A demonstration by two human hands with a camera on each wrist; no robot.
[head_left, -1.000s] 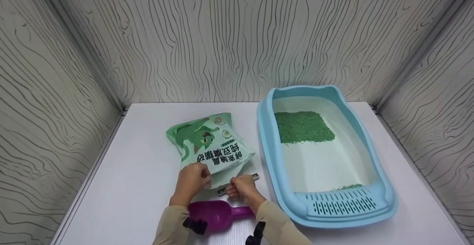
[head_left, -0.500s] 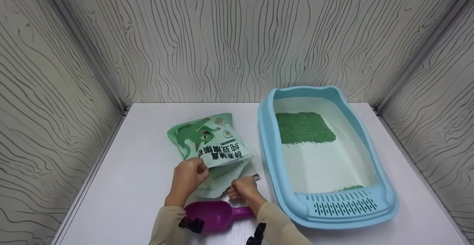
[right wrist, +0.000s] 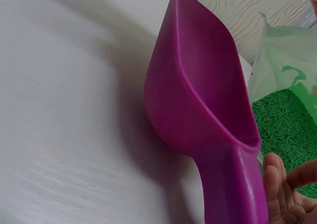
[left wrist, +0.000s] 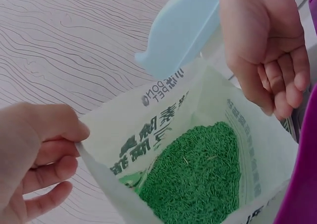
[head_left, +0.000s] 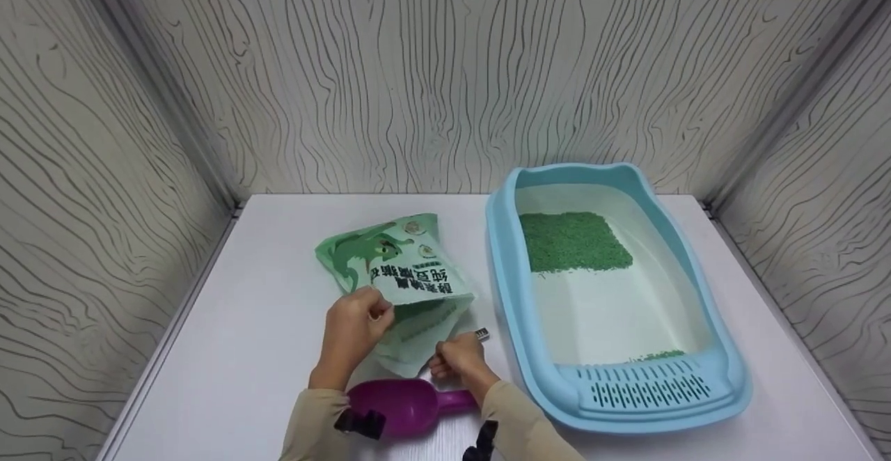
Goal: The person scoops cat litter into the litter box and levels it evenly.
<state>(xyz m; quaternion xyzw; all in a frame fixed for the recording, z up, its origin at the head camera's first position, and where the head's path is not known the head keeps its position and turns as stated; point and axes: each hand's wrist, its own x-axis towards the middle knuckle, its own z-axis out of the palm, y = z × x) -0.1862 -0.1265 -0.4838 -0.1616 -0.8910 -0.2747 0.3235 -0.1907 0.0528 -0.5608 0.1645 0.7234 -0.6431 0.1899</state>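
A pale green bag of cat litter point(head_left: 424, 266) with a cat print lies on the table, its mouth facing me. My left hand point(head_left: 351, 325) pinches the upper edge of the mouth at the left. At the lower right edge of the mouth, my right hand point(head_left: 461, 358) pinches the bag between thumb and fingers. Green pellets point(left wrist: 198, 169) show inside the bag in the left wrist view. Just below the bag, a purple scoop point(head_left: 397, 402) lies on the table, its handle running under my right wrist. The right wrist view shows the scoop's hollow bare.
To the right stands a light blue litter box point(head_left: 508, 287). Green litter point(head_left: 574, 241) covers its far left floor, with a little more by the slotted front ledge. A small black-and-white strip point(head_left: 482, 334) lies partly under my right hand. Patterned walls point(head_left: 431, 78) enclose the table.
The bag's mouth has spread wider, its upper edge lifted and its lower flap now showing more. My left hand has moved up slightly; the right hand has hardly moved.
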